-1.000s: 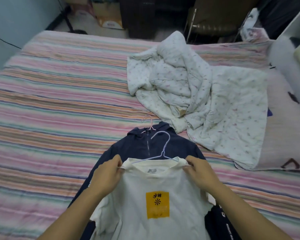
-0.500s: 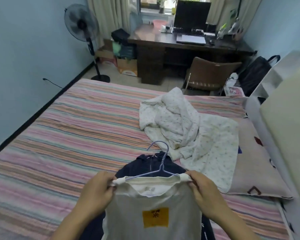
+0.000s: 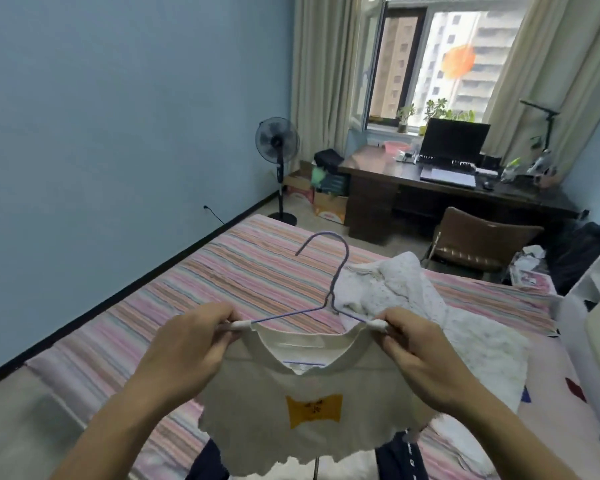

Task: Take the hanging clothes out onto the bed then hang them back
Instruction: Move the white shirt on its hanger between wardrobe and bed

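Both hands, left (image 3: 184,348) and right (image 3: 420,355), gripping shoulders of cream T-shirt (image 3: 309,403) on wire hanger (image 3: 329,292), now lifting it clear of striped bed (image 3: 222,282); rehanging likely beginning, navy jacket (image 3: 399,459) remaining below.

The bed (image 3: 222,282) had a sheet with thin stripes of pink, orange, green and white. It ran along the blue wall. A white blanket (image 3: 440,317) with tiny flowers lay bunched up on the bed, toward its right side. Next to it, at the right edge, lay a pale pink pillow (image 3: 568,403) with dark red and blue shapes on it. At the near end of the bed lay a dark blue piece of clothing (image 3: 400,459), mostly hidden, with white letters on it.
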`<act>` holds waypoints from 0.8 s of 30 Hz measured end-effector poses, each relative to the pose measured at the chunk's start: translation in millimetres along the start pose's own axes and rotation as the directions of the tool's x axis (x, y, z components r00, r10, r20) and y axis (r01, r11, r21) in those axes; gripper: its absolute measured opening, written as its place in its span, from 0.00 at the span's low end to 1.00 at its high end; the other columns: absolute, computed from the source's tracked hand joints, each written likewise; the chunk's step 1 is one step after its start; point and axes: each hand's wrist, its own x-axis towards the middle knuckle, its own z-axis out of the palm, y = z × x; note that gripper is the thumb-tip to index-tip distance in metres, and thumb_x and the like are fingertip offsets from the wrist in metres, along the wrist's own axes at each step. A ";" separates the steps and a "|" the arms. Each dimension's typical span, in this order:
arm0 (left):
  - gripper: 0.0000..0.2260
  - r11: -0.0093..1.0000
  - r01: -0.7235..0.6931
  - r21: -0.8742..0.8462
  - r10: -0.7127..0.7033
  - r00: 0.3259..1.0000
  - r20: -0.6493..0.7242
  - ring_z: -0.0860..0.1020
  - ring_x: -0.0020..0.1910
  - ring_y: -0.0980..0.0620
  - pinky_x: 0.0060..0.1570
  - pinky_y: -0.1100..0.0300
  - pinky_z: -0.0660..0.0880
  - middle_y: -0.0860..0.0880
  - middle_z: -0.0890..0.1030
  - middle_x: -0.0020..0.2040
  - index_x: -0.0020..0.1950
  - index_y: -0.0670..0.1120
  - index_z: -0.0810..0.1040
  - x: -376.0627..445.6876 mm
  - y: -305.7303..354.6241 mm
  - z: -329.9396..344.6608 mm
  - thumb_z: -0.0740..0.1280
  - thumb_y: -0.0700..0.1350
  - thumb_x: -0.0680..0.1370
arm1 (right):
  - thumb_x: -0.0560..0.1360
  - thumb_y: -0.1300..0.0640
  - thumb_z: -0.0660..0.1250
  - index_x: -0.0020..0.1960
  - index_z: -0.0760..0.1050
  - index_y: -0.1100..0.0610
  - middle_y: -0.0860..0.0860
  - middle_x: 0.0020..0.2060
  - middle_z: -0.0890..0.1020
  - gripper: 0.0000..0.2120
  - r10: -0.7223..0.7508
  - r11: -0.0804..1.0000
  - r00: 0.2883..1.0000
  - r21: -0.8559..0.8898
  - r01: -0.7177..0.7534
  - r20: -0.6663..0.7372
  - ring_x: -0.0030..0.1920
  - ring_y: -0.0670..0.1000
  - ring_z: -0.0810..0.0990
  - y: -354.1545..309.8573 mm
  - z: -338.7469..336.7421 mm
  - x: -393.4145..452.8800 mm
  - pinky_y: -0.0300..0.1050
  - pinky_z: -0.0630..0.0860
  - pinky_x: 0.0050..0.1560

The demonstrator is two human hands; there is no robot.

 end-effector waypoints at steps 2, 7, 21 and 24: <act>0.05 0.999 -0.004 0.036 0.007 0.996 -0.086 0.77 0.36 0.56 0.33 0.57 0.73 0.60 0.79 0.38 0.44 0.55 0.77 -18.7 1.7 -27.0 0.68 0.45 0.78 | 0.80 0.57 0.64 0.46 0.75 0.49 0.45 0.40 0.78 0.06 -0.080 0.997 0.996 0.006 0.080 0.031 0.41 0.48 0.76 -25.8 -7.8 2.4 0.45 0.73 0.40; 0.04 0.999 0.031 0.028 -0.023 0.967 -0.255 0.76 0.35 0.56 0.34 0.55 0.74 0.61 0.78 0.35 0.44 0.56 0.76 -71.5 5.5 -98.4 0.63 0.54 0.75 | 0.79 0.55 0.66 0.48 0.77 0.47 0.38 0.40 0.78 0.03 -0.303 0.952 0.952 -0.023 0.304 0.051 0.42 0.45 0.78 -97.6 -17.5 3.0 0.34 0.73 0.39; 0.07 0.938 0.344 0.048 -0.294 0.859 -0.420 0.78 0.37 0.51 0.40 0.48 0.77 0.53 0.79 0.36 0.46 0.53 0.75 -269.7 7.1 -232.0 0.60 0.54 0.75 | 0.76 0.45 0.65 0.42 0.77 0.47 0.44 0.33 0.78 0.08 -0.651 0.759 0.743 0.113 0.641 0.157 0.35 0.48 0.77 -275.5 49.4 -3.0 0.50 0.75 0.34; 0.07 0.905 0.421 0.060 -0.350 0.817 -0.459 0.79 0.39 0.55 0.41 0.48 0.77 0.56 0.80 0.38 0.47 0.53 0.75 -312.5 14.8 -249.8 0.59 0.52 0.75 | 0.76 0.45 0.65 0.41 0.77 0.46 0.42 0.33 0.78 0.08 -0.707 0.707 0.680 0.163 0.688 0.195 0.38 0.46 0.77 -309.3 68.2 -7.2 0.41 0.72 0.35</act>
